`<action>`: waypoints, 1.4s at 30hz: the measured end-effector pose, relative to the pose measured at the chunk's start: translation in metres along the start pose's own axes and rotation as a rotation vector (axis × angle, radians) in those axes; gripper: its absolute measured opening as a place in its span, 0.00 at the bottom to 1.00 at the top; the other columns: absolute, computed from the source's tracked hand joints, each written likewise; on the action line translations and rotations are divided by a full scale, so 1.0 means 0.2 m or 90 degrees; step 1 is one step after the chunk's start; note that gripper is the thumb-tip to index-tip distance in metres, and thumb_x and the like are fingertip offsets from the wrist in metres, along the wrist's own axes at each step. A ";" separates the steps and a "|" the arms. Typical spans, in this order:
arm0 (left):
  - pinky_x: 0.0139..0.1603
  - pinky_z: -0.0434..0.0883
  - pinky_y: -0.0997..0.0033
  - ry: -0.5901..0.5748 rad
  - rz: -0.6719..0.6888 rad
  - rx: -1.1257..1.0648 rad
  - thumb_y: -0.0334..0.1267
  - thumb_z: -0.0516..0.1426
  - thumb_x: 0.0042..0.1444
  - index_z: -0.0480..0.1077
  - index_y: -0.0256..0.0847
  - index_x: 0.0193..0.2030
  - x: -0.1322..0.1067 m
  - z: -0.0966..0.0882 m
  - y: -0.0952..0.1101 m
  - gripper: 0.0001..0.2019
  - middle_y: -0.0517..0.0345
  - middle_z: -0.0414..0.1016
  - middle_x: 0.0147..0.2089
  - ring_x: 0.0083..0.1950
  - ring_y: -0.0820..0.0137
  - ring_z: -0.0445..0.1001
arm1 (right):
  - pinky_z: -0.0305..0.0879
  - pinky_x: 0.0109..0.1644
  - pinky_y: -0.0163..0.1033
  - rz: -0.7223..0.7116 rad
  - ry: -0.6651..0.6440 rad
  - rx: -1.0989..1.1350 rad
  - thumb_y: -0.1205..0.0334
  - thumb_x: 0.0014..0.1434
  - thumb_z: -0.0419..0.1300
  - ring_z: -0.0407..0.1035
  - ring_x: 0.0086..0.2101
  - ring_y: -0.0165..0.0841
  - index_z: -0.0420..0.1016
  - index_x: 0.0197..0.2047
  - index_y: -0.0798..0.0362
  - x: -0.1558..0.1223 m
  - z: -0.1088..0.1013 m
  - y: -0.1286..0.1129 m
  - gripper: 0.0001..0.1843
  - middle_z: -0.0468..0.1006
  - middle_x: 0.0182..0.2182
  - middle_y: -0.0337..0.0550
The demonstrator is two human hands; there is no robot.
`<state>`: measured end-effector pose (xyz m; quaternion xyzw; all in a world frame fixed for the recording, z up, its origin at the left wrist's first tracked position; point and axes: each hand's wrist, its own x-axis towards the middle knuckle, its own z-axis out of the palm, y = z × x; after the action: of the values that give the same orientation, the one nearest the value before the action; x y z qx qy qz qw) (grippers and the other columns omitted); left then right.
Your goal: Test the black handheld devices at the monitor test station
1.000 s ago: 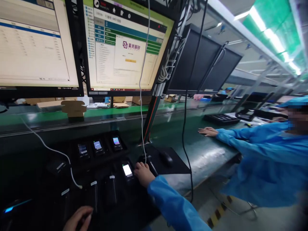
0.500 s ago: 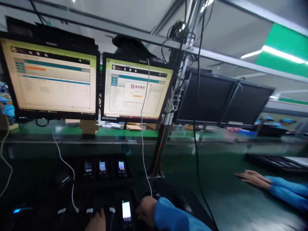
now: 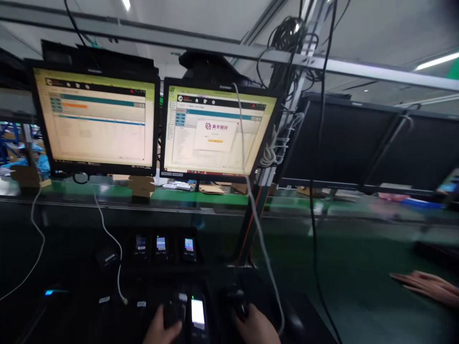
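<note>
The work at this testing station is looking partly done: three small phones (image 3: 161,244) are already standing lit in the back row of the dark fixture tray (image 3: 118,282), and one more lit phone (image 3: 198,313) is sitting in the front row, while the slots to its left, marked only by small white labels, are showing no glowing screens, so by that reading several units are waiting their turn. The left hand (image 3: 161,329) is coming up from the bottom edge and its fingers (image 3: 174,327) are curling around a dark phone (image 3: 172,310) that is standing just left of the lit one, touching it or nearly so; the grip looks closed on the unit, though the dimness is making the exact contact hard to read. The right hand (image 3: 256,327) is resting low on the worktop (image 3: 344,267) just right of the lit phone, its fingers bent over a dark rounded object (image 3: 239,306), probably a mouse or a plug; whether they are clamping it or merely covering it, I cannot tell. A white cable (image 3: 258,229) is hanging down toward that hand. Above, two monitors (image 3: 215,129) are glowing with test software, and another person's hand (image 3: 426,285) is lying flat at the far right.
</note>
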<state>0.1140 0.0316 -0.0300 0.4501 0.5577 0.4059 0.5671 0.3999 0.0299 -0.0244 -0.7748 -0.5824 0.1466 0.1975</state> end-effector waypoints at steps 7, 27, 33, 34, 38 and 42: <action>0.59 0.67 0.46 -0.056 -0.012 -0.301 0.51 0.66 0.44 0.45 0.49 0.64 -0.17 0.07 0.26 0.45 0.45 0.65 0.63 0.62 0.52 0.67 | 0.70 0.49 0.40 -0.155 -0.038 0.462 0.56 0.52 0.56 0.73 0.44 0.42 0.72 0.46 0.58 -0.31 -0.20 -0.36 0.20 0.79 0.42 0.52; 0.71 0.52 0.51 -0.014 0.193 -0.031 0.50 0.57 0.56 0.43 0.42 0.66 -0.13 -0.04 0.09 0.37 0.41 0.55 0.68 0.68 0.56 0.58 | 0.69 0.46 0.38 -0.119 -0.071 0.431 0.59 0.47 0.57 0.72 0.38 0.39 0.78 0.38 0.55 -0.46 -0.43 -0.51 0.16 0.79 0.34 0.45; 0.69 0.57 0.56 -0.008 0.192 -0.022 0.54 0.57 0.54 0.47 0.40 0.66 -0.13 -0.05 0.08 0.39 0.43 0.60 0.67 0.67 0.57 0.60 | 0.69 0.48 0.38 -0.108 -0.096 0.434 0.57 0.48 0.59 0.72 0.40 0.41 0.78 0.40 0.55 -0.45 -0.46 -0.45 0.17 0.80 0.36 0.46; 0.69 0.57 0.56 -0.002 0.191 -0.022 0.54 0.58 0.53 0.49 0.40 0.65 -0.13 -0.05 0.08 0.38 0.43 0.60 0.67 0.67 0.57 0.60 | 0.69 0.48 0.39 -0.107 -0.102 0.437 0.56 0.48 0.59 0.72 0.41 0.41 0.78 0.40 0.55 -0.44 -0.46 -0.44 0.18 0.80 0.37 0.46; 0.69 0.56 0.54 -0.008 0.175 -0.024 0.53 0.59 0.52 0.50 0.38 0.64 -0.13 -0.05 0.08 0.38 0.41 0.62 0.65 0.66 0.56 0.62 | 0.70 0.49 0.40 -0.088 -0.135 0.436 0.54 0.46 0.63 0.72 0.42 0.43 0.78 0.40 0.55 -0.42 -0.46 -0.38 0.19 0.80 0.38 0.48; 0.68 0.59 0.54 -0.054 0.161 -0.042 0.51 0.58 0.53 0.47 0.38 0.64 -0.14 -0.06 0.10 0.37 0.42 0.69 0.60 0.61 0.57 0.68 | 0.70 0.48 0.41 -0.093 -0.140 0.440 0.56 0.46 0.61 0.73 0.40 0.42 0.78 0.39 0.55 -0.42 -0.45 -0.38 0.17 0.80 0.37 0.47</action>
<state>0.1023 0.0116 -0.0028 0.5151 0.4582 0.4728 0.5488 0.3541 -0.0437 0.0911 -0.5982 -0.5703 0.4025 0.3936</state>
